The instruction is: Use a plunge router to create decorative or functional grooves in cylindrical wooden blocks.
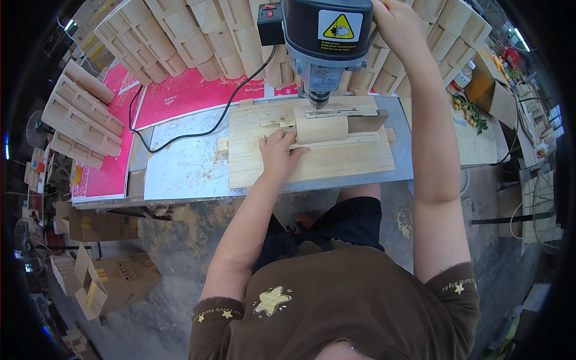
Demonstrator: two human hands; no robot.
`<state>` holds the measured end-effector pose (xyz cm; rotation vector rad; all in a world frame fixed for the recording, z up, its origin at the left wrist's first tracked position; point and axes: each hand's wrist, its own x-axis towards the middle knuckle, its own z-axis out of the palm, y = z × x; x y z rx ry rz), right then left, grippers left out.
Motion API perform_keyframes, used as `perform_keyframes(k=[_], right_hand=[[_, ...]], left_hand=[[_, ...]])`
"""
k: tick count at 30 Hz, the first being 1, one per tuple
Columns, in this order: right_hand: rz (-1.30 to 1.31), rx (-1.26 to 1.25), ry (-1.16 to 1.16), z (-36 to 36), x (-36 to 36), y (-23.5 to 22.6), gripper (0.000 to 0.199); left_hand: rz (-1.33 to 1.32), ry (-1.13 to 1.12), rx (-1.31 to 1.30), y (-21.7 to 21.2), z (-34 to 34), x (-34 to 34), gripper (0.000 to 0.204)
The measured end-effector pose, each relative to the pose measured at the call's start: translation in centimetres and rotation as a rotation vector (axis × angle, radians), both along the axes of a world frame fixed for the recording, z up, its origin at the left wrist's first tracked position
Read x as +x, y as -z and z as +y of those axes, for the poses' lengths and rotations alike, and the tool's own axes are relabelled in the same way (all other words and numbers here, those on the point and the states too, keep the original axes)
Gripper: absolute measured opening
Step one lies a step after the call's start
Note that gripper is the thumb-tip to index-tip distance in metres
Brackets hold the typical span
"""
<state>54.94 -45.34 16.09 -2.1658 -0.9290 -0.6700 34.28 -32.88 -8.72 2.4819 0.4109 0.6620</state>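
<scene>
From where I stand, the wooden block (322, 129) lies directly to the right of the left hand's fingertips, its left end meeting them. That left hand (279, 155) rests low on the light wooden board (258, 171), fingers bent toward the block's end and thumb stretched out to the right, just on the near side of the block. The fingers aren't clenched into a fist; whether they pinch the block or only press against it, I can't tell. A small wooden piece (287, 121) sits just beyond those fingertips, on the board's far part. To their right, past the block, a flat metal-looking plate (368, 123) stands against its other end.

Beyond the left fingers and a little to the right, the drill chuck (318, 99) points down above the block's far edge. The right hand (397, 25) is raised at the right side of the drill press (327, 33), well apart from the block; its fingertips are hidden behind the machine, so I can't tell what they grasp. Left of the left fingers, a black cable (223, 114) loops across the table, and farther left stand slotted wooden pieces (87, 117).
</scene>
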Motion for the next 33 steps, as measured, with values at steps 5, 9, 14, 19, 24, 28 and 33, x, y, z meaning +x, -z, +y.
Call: perform_keyframes(k=[5,9,14,19,24,28,33], right_hand=[[0.007,0.13,-0.214,-4.8,-6.9,3.3,0.026],[0.217,0.257,-0.279,-5.6,-10.2,8.9,0.015],[0.031,0.438,-0.345,-4.8,-8.8,16.2,0.009],[-0.081,0.491,-0.402,-3.9,-7.9,17.4,0.008],[-0.136,0.456,-0.343,-5.0,-8.6,12.6,0.006],[0.049,0.359,-0.259,-3.0,-5.9,4.0,0.023],[-0.009,0.346,-0.165,1.5,1.4,1.8,0.037]], left_hand=[[-0.006,0.011,0.008,0.3,0.3,-0.2,0.056],[0.041,0.008,-0.004,0.4,0.5,-0.4,0.056],[-0.012,0.007,-0.009,-0.5,-0.2,0.2,0.039],[-0.035,-0.001,0.011,-0.1,0.0,0.2,0.038],[-0.006,-0.011,-0.005,-0.1,0.1,-0.2,0.047],[0.023,-0.02,-0.032,0.7,0.5,-0.3,0.055],[0.032,-0.029,-0.189,-1.6,-0.8,0.7,0.038]])
